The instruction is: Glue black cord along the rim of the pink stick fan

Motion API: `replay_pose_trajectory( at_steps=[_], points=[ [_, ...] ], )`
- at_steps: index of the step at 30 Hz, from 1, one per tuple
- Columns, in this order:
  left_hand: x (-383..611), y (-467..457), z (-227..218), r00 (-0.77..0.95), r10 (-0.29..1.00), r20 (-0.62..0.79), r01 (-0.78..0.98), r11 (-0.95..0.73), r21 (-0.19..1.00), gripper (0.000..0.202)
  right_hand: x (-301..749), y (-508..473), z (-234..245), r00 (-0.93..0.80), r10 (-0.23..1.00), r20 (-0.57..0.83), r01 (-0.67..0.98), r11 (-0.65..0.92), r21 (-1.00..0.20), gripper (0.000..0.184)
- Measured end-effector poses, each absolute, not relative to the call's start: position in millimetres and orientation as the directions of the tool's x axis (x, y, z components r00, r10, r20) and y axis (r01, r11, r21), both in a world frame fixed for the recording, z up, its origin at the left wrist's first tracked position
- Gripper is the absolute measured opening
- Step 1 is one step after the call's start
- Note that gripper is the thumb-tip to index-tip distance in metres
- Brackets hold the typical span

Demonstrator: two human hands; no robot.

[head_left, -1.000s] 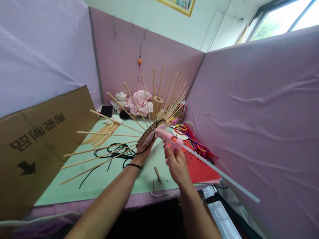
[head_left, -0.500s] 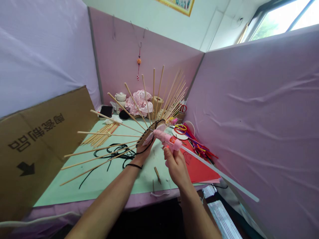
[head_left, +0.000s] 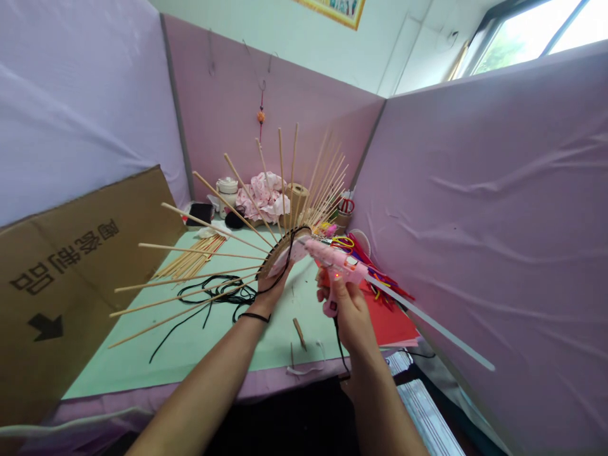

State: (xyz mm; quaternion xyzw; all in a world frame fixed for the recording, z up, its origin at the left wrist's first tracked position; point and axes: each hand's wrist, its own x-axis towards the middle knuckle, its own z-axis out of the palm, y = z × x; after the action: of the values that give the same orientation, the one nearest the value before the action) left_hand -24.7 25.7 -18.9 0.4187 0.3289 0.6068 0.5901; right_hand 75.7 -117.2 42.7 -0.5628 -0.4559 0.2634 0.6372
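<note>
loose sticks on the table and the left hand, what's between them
In the head view, tangled black cord lies there, between the loose sticks and left hand; rods of the held stick fan cross over it.

The right hand grips a pink plastic glue gun. The left hand holds a curved brown cardboard rim, radiating slim pale wooden sticks.

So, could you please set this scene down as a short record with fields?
Left hand: the left hand holds the round frame
Frame: thin wooden sticks fan out from its edge
Right hand: the right hand grips a pink glue gun, red light on
Nozzle: close to the frame; contact unclear
Gun's rear: long glue stick protruding
On table: black cord, loose sticks, red sheets
</note>
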Motion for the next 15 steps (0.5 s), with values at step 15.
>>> replay_pose_trajectory(
  at_steps=[15],
  points=[
    [-29.2,25.4,-8.1,-0.067,0.961,0.270,-0.159,-0.277,0.948,0.045,199.9,-59.7,-31.5,0.610,0.777,0.156,0.792,-0.593,-0.144,0.037]
  ],
)
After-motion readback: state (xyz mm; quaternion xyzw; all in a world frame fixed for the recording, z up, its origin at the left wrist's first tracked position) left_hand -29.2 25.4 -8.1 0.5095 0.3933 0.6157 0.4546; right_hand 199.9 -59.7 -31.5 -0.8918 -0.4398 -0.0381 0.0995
